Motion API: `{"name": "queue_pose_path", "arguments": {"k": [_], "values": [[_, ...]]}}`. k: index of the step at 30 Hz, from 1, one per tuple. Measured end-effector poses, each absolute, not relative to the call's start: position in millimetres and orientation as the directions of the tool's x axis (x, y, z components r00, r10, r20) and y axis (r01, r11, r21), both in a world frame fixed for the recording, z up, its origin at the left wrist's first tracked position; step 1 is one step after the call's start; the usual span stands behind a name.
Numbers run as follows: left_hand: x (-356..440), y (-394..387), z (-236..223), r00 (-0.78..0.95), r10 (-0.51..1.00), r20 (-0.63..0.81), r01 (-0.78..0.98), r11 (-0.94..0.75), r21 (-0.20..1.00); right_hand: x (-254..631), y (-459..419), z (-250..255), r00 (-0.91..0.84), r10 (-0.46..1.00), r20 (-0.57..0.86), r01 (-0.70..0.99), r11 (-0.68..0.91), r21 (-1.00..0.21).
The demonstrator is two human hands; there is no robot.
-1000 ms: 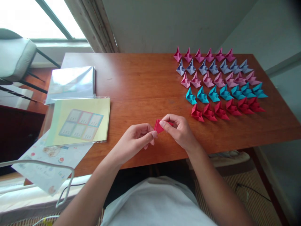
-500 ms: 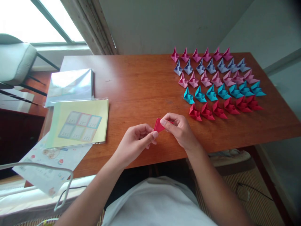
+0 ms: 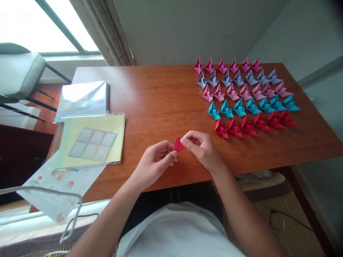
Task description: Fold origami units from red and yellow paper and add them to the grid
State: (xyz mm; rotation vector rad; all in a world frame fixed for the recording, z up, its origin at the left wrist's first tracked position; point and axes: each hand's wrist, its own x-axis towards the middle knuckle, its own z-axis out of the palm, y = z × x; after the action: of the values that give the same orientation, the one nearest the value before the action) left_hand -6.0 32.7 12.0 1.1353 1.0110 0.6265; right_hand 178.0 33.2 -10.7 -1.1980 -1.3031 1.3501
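red paper (image 3: 178, 145) near the table's (image 3: 150, 103) front edge, pinched in my right hand (image 3: 203, 150), left hand (image 3: 153, 162) pinching its corner. five rows of finished folded pieces (image 3: 244, 94) toward right edge; mine looks flat, not yet opened.

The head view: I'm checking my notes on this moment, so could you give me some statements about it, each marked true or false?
1. The right hand holds a folded red paper. True.
2. The turquoise row is the folded row nearest the person. False: the red row is nearest.
3. The lavender row stands between the magenta row and the light pink row. True.
4. The left hand rests on the yellow sheet. False: it is at the left edge of the folded red paper.
5. The yellow sheet lies left of both hands. True.
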Motion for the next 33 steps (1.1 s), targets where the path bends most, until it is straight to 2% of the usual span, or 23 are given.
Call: {"name": "queue_pose_path", "arguments": {"k": [4,11,17,23,26,30,33], "values": [[-3.1,37.0,7.5,0.421,0.85,-0.316,0.11,0.298,0.948,175.4,31.0,-12.6,-0.191,0.981,-0.047,0.061,-0.036,-0.997],[-5.6,35.5,1.4,0.336,0.893,-0.299,0.018,0.311,0.95,174.7,30.9,-17.2,-0.143,0.989,-0.028,0.061,-0.019,-0.998],[-8.1,34.9,5.1,0.373,0.884,-0.282,0.046,0.286,0.957,176.6,29.1,-16.4,-0.116,0.993,-0.014,0.151,0.003,-0.989],[-12.5,36.3,0.6,0.267,0.934,-0.237,-0.03,0.254,0.967,175.1,27.3,-14.4,-0.134,0.991,-0.028,0.177,-0.003,-0.984],[-12.0,37.0,0.8,0.246,0.937,-0.247,-0.065,0.271,0.96,174.7,27.3,-13.4,-0.143,0.989,-0.034,0.125,-0.016,-0.992],[-4.2,38.2,1.2,0.173,0.948,-0.267,-0.213,0.301,0.93,174.4,26.4,-14.0,-0.201,0.979,-0.021,-0.057,-0.033,-0.998],[3.9,38.9,-1.2,0.13,0.954,-0.269,-0.28,0.296,0.913,173.1,26.4,-17.6,-0.175,0.984,0.015,-0.062,0.004,-0.998]]}}
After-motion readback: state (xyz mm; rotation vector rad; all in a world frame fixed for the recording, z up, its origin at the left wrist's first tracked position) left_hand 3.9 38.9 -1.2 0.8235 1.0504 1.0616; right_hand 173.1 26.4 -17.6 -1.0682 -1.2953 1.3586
